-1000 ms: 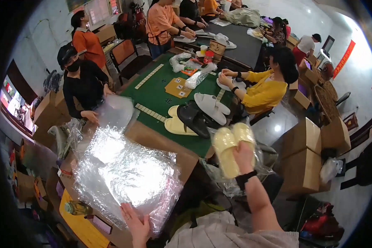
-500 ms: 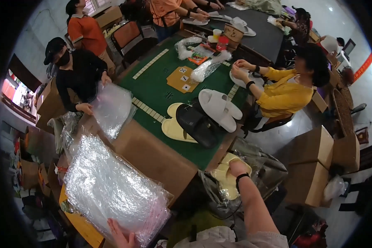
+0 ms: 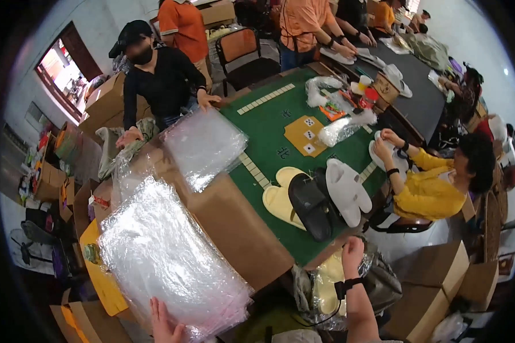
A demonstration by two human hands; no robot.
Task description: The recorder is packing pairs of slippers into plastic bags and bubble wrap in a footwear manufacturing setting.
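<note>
My left hand [image 3: 165, 323] lies with its fingers stretched on the near edge of a stack of clear plastic bags [image 3: 160, 246]. Over a plastic-lined bag on the right, my right hand [image 3: 353, 251] is raised with its fingers curled; whether anything is in them is hidden. Pale yellow slippers [image 3: 325, 288] lie in that bag, beneath and beside my right wrist. On the green table [image 3: 280, 240] just ahead sit yellow slippers [image 3: 277, 197], black slippers [image 3: 310, 206] and light grey slippers [image 3: 346, 191], side by side.
Across the stack, a person in black [image 3: 160, 86] has a hand at more clear bags [image 3: 203, 143]. A person in yellow [image 3: 426, 183] handles a grey slipper at the table's right side. Cardboard boxes [image 3: 432, 280] stand at the lower right. Bubble wrap [image 3: 349, 130] lies farther back.
My right hand has lifted off the yellow slippers in the bag. The view has swung, shifting the table rightward. The person in black has lowered the clear bags onto the table edge.
</note>
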